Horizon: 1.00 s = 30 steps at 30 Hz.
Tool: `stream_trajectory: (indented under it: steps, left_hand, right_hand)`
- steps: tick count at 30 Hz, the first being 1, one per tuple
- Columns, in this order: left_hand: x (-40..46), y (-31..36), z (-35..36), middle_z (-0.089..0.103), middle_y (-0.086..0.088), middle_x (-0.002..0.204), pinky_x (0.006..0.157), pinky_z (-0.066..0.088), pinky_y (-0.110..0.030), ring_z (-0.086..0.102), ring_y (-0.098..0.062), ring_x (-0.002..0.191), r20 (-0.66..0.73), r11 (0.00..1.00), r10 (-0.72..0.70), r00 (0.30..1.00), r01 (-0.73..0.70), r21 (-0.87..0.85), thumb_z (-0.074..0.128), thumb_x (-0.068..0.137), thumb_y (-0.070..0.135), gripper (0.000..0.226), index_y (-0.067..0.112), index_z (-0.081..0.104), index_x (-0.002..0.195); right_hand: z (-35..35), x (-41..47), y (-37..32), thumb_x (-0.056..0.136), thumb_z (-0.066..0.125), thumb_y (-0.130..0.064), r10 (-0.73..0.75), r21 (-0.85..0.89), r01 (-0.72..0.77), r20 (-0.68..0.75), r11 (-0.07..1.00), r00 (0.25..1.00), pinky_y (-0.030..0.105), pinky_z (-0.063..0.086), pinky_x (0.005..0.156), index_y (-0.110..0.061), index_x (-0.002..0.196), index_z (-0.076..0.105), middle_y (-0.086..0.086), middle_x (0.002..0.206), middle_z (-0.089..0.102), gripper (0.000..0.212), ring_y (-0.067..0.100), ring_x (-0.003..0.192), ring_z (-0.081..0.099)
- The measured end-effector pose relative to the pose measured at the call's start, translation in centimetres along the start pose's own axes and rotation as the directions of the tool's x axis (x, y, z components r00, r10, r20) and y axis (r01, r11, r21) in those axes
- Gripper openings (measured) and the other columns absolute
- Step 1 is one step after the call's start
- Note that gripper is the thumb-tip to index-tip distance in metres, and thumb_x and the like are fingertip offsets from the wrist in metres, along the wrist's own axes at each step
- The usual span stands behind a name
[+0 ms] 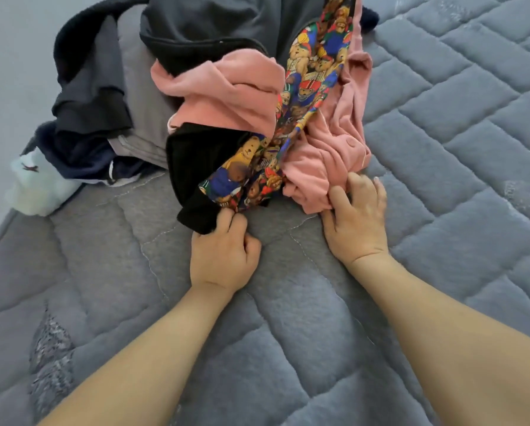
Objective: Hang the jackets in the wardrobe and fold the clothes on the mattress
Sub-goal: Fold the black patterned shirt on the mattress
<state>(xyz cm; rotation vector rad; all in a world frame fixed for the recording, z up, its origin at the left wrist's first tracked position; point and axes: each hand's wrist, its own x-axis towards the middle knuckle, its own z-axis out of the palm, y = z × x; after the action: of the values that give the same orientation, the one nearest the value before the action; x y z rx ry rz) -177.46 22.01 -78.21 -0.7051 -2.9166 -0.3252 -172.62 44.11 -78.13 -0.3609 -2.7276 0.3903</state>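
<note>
Clothes pile [226,96] heaped on quilted mattress [441,149]. Black garment hem [196,216] pinched by left hand [223,253]; pink garment [325,155] touched by right hand [357,222], fingers relaxed. One garment best drawn clear, spread flat before folding.

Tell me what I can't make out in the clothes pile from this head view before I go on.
- Left hand: fingertips curl into the black garment, so its exact grip is hidden.
- Right hand: fingertips are tucked under the pink garment.
- Dark grey garment: cut off by the top edge.
- Teddy-bear print fabric: twisted through the pile, type unclear.
- Wardrobe: out of frame.
</note>
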Motion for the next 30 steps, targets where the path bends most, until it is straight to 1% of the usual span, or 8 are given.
stream_trajectory:
  steps: [5, 8, 11, 16, 19, 21, 25, 30]
  left_hand:
    - [-2.4, 1.1, -1.4, 0.05, -0.012, 0.101, 0.061, 0.032, -0.037, 0.056, -0.039, 0.076, 0.069, 0.992, -0.13, 0.989, 0.13, 0.008, 0.049, 0.09, 0.032, 0.023, 0.011, 0.053, 0.082]
    - [-7.8, 2.0, -3.2, 0.048, -0.002, 0.088, 0.064, 0.033, -0.034, 0.055, -0.035, 0.082, 0.254, 0.963, -0.227, 0.94, 0.256, -0.088, 0.045, 0.088, 0.04, 0.031, 0.015, 0.047, 0.068]
    - [-14.2, 3.5, -7.0, 0.056, -0.004, 0.068, 0.06, 0.036, -0.034, 0.055, -0.031, 0.072, 0.492, 0.88, -0.292, 0.82, 0.432, -0.197, 0.048, 0.084, 0.039, 0.036, 0.015, 0.052, 0.059]
    - [-25.9, 9.5, -13.8, 0.038, 0.003, 0.044, 0.04, 0.021, -0.015, 0.034, -0.014, 0.035, 0.949, 0.462, -0.165, 0.268, 0.871, -0.165, 0.059, 0.065, 0.03, 0.021, 0.02, 0.044, 0.054]
    - [-31.5, 12.4, -16.4, 0.045, 0.001, 0.047, 0.039, 0.026, -0.017, 0.04, -0.016, 0.036, 0.996, 0.584, 0.079, -0.038, 0.811, -0.016, 0.06, 0.051, 0.026, 0.016, 0.019, 0.048, 0.046]
    - [-32.2, 12.4, -16.8, 0.062, 0.002, 0.058, 0.048, 0.047, -0.023, 0.06, -0.014, 0.052, 0.994, 0.73, 0.069, 0.081, 0.675, -0.106, 0.062, 0.061, 0.027, 0.008, 0.019, 0.062, 0.058]
    - [-30.1, 8.3, -16.1, 0.053, 0.0, 0.127, 0.094, 0.049, -0.041, 0.048, -0.024, 0.121, 0.633, 0.954, -0.149, 0.76, 0.279, -0.111, 0.059, 0.08, 0.043, 0.045, 0.027, 0.05, 0.121]
    - [-27.4, 3.3, -12.7, 0.008, -0.008, 0.159, 0.112, 0.017, -0.062, 0.003, -0.035, 0.149, 0.626, 0.932, -0.107, 0.772, -0.142, 0.334, 0.063, 0.081, 0.052, 0.096, 0.031, 0.007, 0.156]
  right_hand:
    - [-4.9, -6.7, -1.1, 0.087, 0.055, -0.011, -0.256, 0.071, 0.252, 0.052, 0.965, 0.965, 0.056, 0.015, 0.119, -0.005, 0.093, 0.065, 0.015, 0.129, 0.061, 0.013, 0.034, 0.128, 0.052]
    - [-9.6, -12.0, -1.5, 0.084, 0.059, -0.002, -0.216, 0.243, 0.159, 0.233, 0.957, 0.948, 0.052, 0.03, 0.112, -0.008, 0.084, 0.059, 0.004, 0.083, 0.06, 0.005, 0.03, 0.088, 0.059]
    - [-14.6, -15.5, -2.5, 0.086, 0.055, -0.012, -0.098, 0.132, 0.032, 0.526, 0.991, 0.845, 0.032, 0.033, 0.106, -0.014, 0.091, 0.062, 0.005, 0.092, 0.067, 0.009, 0.031, 0.099, 0.056]
    - [-21.8, -21.7, -4.6, 0.065, 0.062, -0.036, -0.019, -0.237, 0.234, 0.662, 0.943, 0.749, 0.022, 0.038, 0.078, -0.029, 0.084, 0.074, -0.007, 0.092, 0.071, 0.024, 0.021, 0.102, 0.061]
    - [-24.2, -25.3, -4.3, 0.07, 0.062, -0.04, 0.252, -0.442, 0.277, 0.814, 0.853, 0.523, 0.037, 0.033, 0.099, -0.032, 0.112, 0.069, -0.005, 0.118, 0.063, 0.043, 0.023, 0.121, 0.05]
    - [-24.8, -26.6, -4.0, 0.082, 0.056, -0.037, 0.386, -0.494, 0.203, 0.829, 0.846, 0.405, 0.041, 0.034, 0.1, -0.026, 0.124, 0.062, 0.004, 0.13, 0.053, 0.044, 0.028, 0.123, 0.044]
    - [-23.5, -26.6, -6.7, 0.09, 0.049, -0.022, 0.296, -0.073, -0.339, 0.679, 0.938, 0.672, 0.029, 0.038, 0.056, -0.019, 0.072, 0.056, -0.002, 0.075, 0.061, 0.019, 0.024, 0.077, 0.059]
    - [-17.8, -27.8, -9.4, 0.093, 0.046, -0.025, 0.518, 0.066, -0.712, 0.639, 0.699, 0.568, 0.035, 0.05, 0.078, -0.014, 0.104, 0.061, 0.007, 0.102, 0.067, 0.021, 0.029, 0.093, 0.063]
